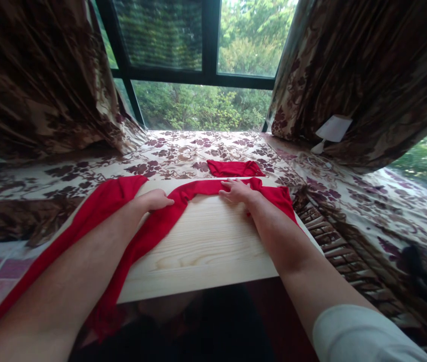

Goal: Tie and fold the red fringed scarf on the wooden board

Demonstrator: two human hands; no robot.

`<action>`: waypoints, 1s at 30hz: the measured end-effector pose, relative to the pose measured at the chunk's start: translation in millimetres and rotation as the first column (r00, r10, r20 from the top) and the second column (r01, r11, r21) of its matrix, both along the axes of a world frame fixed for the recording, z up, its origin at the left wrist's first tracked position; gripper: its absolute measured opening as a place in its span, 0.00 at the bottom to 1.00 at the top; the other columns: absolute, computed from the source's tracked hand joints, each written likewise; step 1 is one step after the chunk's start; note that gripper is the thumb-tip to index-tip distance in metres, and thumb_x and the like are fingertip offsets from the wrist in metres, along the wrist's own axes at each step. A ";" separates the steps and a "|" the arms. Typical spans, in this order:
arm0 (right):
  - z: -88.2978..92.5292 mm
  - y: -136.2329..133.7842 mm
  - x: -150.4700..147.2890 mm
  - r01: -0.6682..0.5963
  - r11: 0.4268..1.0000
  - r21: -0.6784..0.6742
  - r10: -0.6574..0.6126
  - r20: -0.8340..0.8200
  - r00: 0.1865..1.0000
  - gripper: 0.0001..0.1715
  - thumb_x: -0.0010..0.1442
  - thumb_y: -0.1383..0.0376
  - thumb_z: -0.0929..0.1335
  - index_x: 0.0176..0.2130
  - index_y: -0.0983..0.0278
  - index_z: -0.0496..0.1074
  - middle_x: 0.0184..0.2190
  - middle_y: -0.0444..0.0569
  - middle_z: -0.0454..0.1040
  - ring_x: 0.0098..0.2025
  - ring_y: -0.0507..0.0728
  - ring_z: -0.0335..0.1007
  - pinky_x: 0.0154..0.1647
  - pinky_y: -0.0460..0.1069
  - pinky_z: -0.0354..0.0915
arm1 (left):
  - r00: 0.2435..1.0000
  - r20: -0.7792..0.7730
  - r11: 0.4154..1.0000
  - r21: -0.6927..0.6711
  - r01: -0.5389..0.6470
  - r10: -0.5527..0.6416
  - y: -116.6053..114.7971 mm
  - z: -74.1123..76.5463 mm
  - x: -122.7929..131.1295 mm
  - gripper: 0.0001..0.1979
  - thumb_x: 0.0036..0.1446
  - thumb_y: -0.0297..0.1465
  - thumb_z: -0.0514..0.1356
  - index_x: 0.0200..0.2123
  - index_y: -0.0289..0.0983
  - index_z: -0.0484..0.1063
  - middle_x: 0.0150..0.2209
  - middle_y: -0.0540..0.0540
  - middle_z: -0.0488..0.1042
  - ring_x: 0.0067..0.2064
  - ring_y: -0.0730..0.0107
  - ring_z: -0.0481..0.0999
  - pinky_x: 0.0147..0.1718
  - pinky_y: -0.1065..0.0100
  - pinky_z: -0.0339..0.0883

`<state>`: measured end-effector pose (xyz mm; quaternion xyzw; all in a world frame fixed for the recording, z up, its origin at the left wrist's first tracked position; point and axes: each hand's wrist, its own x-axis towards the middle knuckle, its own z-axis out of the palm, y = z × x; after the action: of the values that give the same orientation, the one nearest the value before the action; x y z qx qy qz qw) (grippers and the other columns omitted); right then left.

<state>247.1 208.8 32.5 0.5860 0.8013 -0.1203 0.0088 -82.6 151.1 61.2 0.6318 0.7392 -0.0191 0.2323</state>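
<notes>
A long red garment (204,187) lies in a curve over a pale wooden board (198,241). Two long strips of it, legs or sleeves, run down toward me on the left, and one hangs past the near edge. My left hand (155,200) is closed at the cloth between these strips, thumb pointing right; its other fingers are mostly hidden. Near the board's far edge, my right hand (236,191) rests on the garment with fingers spread. More red cloth is bunched beside and behind the right wrist.
Beyond the board, a folded red cloth (234,168) lies on a floral-covered ledge (175,151) beneath the window. A small white lamp (334,128) stands at the right by the patterned curtain (307,65). Ruffled fabric (322,226) borders the board's right side.
</notes>
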 end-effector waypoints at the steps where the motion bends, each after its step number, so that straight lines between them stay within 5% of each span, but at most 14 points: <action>1: 1.4 0.4 -1.3 0.006 1.000 -0.006 -0.006 0.004 1.000 0.47 0.60 0.34 0.59 0.70 0.47 0.55 0.74 0.45 0.45 0.73 0.77 0.38 0.66 0.77 0.46 | 1.000 0.018 1.000 -0.012 0.005 -0.005 -5.4 0.3 -3.1 0.17 0.48 0.44 0.64 0.29 0.35 0.78 0.30 0.41 0.80 0.31 0.59 0.78 0.26 0.67 0.65; 3: 4.7 0.0 -4.1 0.019 1.000 -0.020 -0.019 0.020 1.000 0.48 0.59 0.33 0.59 0.70 0.48 0.55 0.74 0.46 0.45 0.73 0.77 0.38 0.66 0.77 0.47 | 1.000 0.028 0.999 0.035 0.008 -0.009 -13.1 0.5 -7.3 0.14 0.49 0.42 0.63 0.29 0.36 0.78 0.32 0.42 0.80 0.33 0.59 0.79 0.28 0.67 0.66; 5: 8.1 -1.9 -6.5 0.028 0.999 -0.038 -0.027 0.037 0.999 0.50 0.58 0.32 0.60 0.71 0.48 0.55 0.74 0.46 0.45 0.73 0.77 0.38 0.66 0.76 0.47 | 0.999 0.009 0.974 0.222 -0.040 0.039 -16.9 1.0 -8.7 0.14 0.52 0.40 0.60 0.33 0.36 0.78 0.34 0.41 0.80 0.37 0.58 0.79 0.32 0.67 0.67; 9: 11.6 -6.8 -8.2 0.036 0.999 -0.040 -0.034 0.046 0.998 0.50 0.57 0.31 0.59 0.71 0.48 0.54 0.74 0.46 0.44 0.73 0.77 0.38 0.65 0.77 0.49 | 0.981 -0.047 0.833 0.536 -0.134 0.188 -19.7 4.7 -4.9 0.15 0.57 0.39 0.55 0.42 0.37 0.75 0.40 0.37 0.80 0.43 0.52 0.78 0.38 0.62 0.68; 13: 11.0 -8.8 -7.6 0.042 0.999 -0.034 -0.040 0.049 0.998 0.51 0.57 0.31 0.60 0.71 0.48 0.54 0.75 0.47 0.43 0.73 0.77 0.37 0.65 0.77 0.47 | 0.990 -0.083 0.875 0.481 -0.058 0.112 -25.6 8.0 6.3 0.14 0.54 0.39 0.59 0.41 0.39 0.74 0.40 0.38 0.80 0.43 0.52 0.78 0.39 0.62 0.68; 21: 12.5 -10.3 -7.5 0.030 0.999 -0.036 -0.029 0.039 0.999 0.52 0.57 0.32 0.61 0.71 0.49 0.53 0.74 0.49 0.43 0.73 0.77 0.37 0.65 0.77 0.48 | 0.963 0.245 0.915 0.404 0.003 -0.111 -56.6 4.5 28.8 0.19 0.55 0.42 0.60 0.46 0.38 0.75 0.36 0.45 0.80 0.38 0.62 0.79 0.38 0.66 0.69; 26: 12.4 -12.3 -7.5 0.032 0.999 -0.041 -0.030 0.034 0.999 0.52 0.57 0.32 0.61 0.71 0.49 0.52 0.75 0.50 0.42 0.73 0.77 0.36 0.64 0.79 0.44 | 0.996 -0.008 0.893 0.443 0.082 -0.088 -89.5 0.2 22.0 0.14 0.55 0.44 0.60 0.37 0.40 0.73 0.38 0.43 0.80 0.41 0.59 0.78 0.40 0.65 0.68; 30: 12.4 -13.8 -8.3 0.039 0.999 -0.034 -0.038 0.026 0.999 0.51 0.57 0.33 0.62 0.71 0.50 0.54 0.74 0.51 0.43 0.73 0.77 0.36 0.65 0.79 0.44 | 0.964 -0.229 0.917 0.339 0.210 -0.135 -128.3 -2.3 18.7 0.23 0.52 0.53 0.59 0.39 0.40 0.71 0.44 0.37 0.79 0.45 0.49 0.78 0.40 0.60 0.68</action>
<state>238.8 195.0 44.9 0.6024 0.7876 -0.1269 0.0269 -63.8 22.8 58.9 0.7214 0.6909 0.0326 0.0339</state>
